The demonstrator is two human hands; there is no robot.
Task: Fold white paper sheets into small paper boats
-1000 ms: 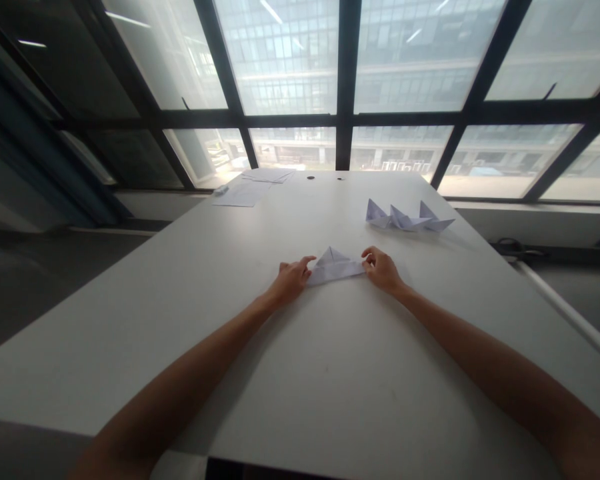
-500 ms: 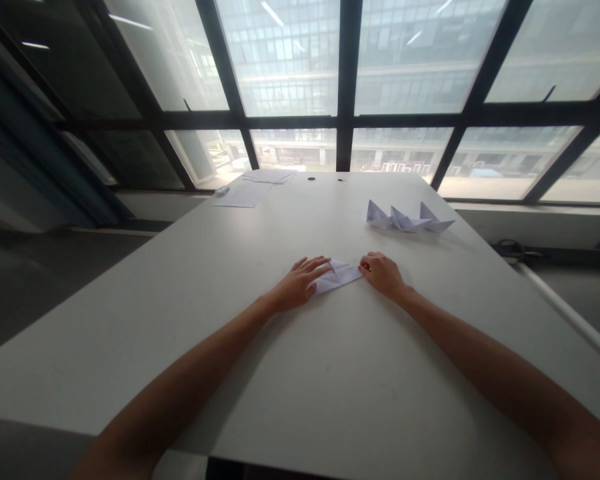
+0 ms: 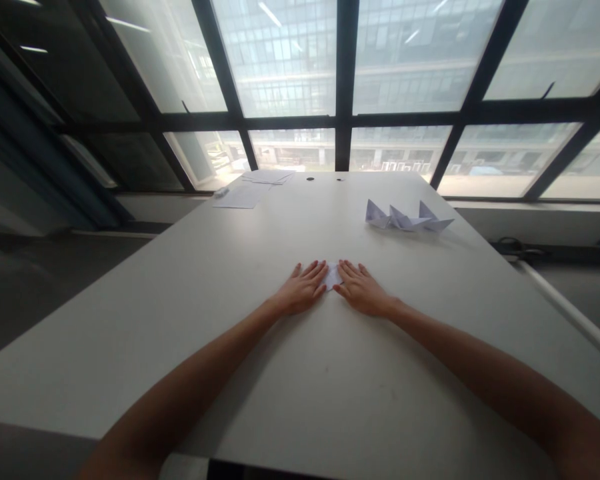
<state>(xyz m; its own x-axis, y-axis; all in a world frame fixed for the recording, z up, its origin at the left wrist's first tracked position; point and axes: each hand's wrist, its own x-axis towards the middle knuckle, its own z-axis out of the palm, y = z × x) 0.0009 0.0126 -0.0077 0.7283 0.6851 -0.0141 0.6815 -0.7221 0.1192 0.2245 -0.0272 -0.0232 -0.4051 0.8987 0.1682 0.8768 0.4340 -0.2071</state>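
Observation:
A folded piece of white paper [image 3: 333,275] lies flat on the white table [image 3: 300,373], mostly covered by both hands. My left hand [image 3: 301,289] lies flat on its left part with fingers stretched out. Beside it, my right hand [image 3: 361,290] presses flat on the right part, fingers also stretched. Only a small strip of paper shows between the two hands.
Three folded paper boats [image 3: 407,218] stand in a row at the back right of the table. Loose paper sheets [image 3: 253,188] lie at the far left edge by the window. A white pipe [image 3: 563,308] runs along the floor on the right.
The paper boat, held up by its ends a second ago, has been pressed flat. Both hands moved inward and now lie flat on it, side by side.

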